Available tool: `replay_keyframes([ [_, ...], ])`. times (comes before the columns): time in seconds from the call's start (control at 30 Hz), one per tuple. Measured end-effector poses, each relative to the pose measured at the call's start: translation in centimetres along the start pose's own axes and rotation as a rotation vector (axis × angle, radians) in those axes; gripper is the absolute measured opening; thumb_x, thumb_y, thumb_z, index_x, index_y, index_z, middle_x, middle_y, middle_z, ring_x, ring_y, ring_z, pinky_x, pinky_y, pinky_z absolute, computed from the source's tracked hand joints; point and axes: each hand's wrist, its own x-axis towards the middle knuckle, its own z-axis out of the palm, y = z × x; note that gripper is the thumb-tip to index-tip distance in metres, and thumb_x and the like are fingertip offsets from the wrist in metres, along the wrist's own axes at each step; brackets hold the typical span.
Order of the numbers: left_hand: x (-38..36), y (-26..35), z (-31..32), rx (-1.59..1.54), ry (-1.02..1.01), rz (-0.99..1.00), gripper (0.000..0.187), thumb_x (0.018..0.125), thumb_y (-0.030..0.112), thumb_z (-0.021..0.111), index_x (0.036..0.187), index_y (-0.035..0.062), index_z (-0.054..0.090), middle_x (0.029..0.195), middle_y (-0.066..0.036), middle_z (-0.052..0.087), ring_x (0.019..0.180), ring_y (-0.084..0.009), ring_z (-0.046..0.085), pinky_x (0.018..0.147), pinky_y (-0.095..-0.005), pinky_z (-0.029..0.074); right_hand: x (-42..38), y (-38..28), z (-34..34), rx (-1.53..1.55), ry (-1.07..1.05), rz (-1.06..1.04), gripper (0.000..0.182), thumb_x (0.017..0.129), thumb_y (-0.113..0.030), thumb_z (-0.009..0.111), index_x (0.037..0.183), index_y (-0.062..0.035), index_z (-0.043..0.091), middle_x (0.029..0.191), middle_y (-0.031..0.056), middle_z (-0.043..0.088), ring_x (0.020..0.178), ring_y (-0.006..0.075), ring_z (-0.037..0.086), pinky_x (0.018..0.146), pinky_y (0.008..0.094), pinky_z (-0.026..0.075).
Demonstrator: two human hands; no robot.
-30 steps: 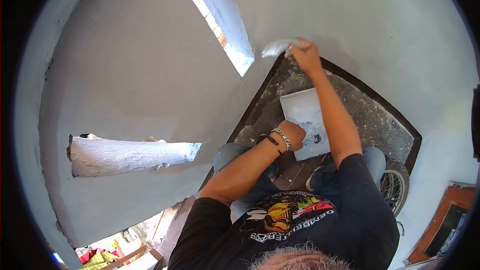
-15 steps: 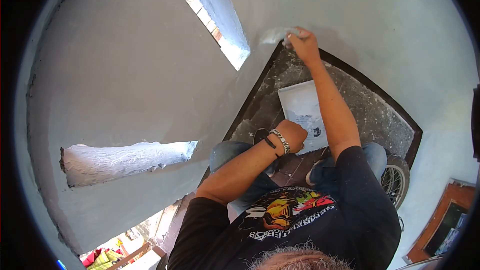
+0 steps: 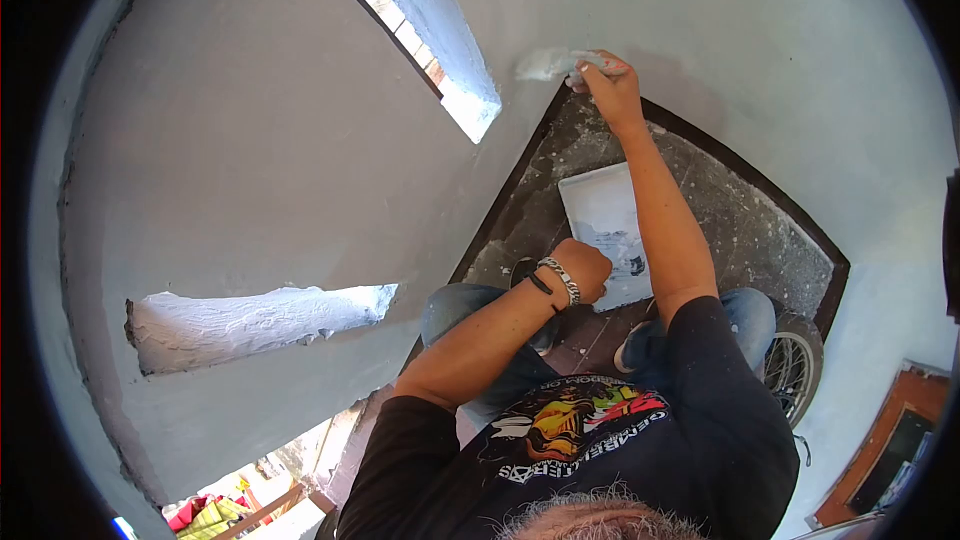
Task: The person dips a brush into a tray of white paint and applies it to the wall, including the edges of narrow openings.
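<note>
My right hand (image 3: 610, 90) reaches up to the wall corner just above the dark skirting, its fingers closed round a white-coated paintbrush (image 3: 585, 62). The brush is partly hidden by the fingers, and its exact shape is hard to make out. Whitish wet paint (image 3: 545, 64) shows on the wall to its left. My left hand (image 3: 583, 270) is curled closed over the near left edge of a white paint tray (image 3: 598, 195). Whatever those fingers hold, if anything, is hidden. The tray lies on the floor in front of my knees, streaked with paint and dark marks.
Grey walls (image 3: 250, 140) meet at the corner, with slanted openings (image 3: 265, 325) in the left one. The dark floor (image 3: 720, 190) is speckled with paint. A spoked wheel (image 3: 792, 370) stands by my right knee, and a wooden frame (image 3: 880, 445) is farther right.
My right hand has shifted very slightly at the corner, with the brush still in it. The left hand and the tray have stayed nearly in place.
</note>
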Motion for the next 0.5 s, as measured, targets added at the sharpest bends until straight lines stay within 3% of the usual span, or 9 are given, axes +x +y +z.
replay_keyframes([
  [0.07, 0.0, 0.0, 0.0, 0.01, -0.02, -0.006, 0.032, 0.08, 0.035, 0.069, 0.091, 0.0051, 0.069, 0.086, -0.015, 0.07, 0.085, -0.0323, 0.069, 0.072, -0.0433, 0.054, 0.1, 1.5, -0.5, -0.143, -0.038, 0.042, 0.015, 0.084, -0.011, 0.063, 0.087, 0.003, 0.066, 0.076, 0.0075, 0.067, 0.067, 0.0139, 0.067, 0.061, 0.0264, 0.055],
  [0.2, 0.7, -0.2, -0.2, 0.025, -0.044, -0.031, 0.032, 0.081, 0.035, 0.069, 0.092, 0.0051, 0.069, 0.087, -0.015, 0.07, 0.087, -0.0321, 0.069, 0.073, -0.043, 0.054, -0.2, 1.4, 2.5, -0.04, -0.03, 0.017, 0.013, 0.084, -0.01, 0.063, 0.087, 0.0026, 0.066, 0.077, 0.0076, 0.068, 0.067, 0.0141, 0.067, 0.061, 0.0267, 0.055],
  [0.5, 0.8, -0.6, 0.1, 0.043, -0.063, -0.046, 0.033, 0.081, 0.036, 0.068, 0.093, 0.0052, 0.07, 0.087, -0.015, 0.07, 0.087, -0.0328, 0.069, 0.073, -0.0434, 0.054, 1.0, -9.6, 4.9, 0.134, -0.023, -0.211, 0.015, 0.087, -0.009, 0.061, 0.092, 0.0049, 0.064, 0.077, 0.0085, 0.068, 0.067, 0.0156, 0.068, 0.062, 0.028, 0.056],
])
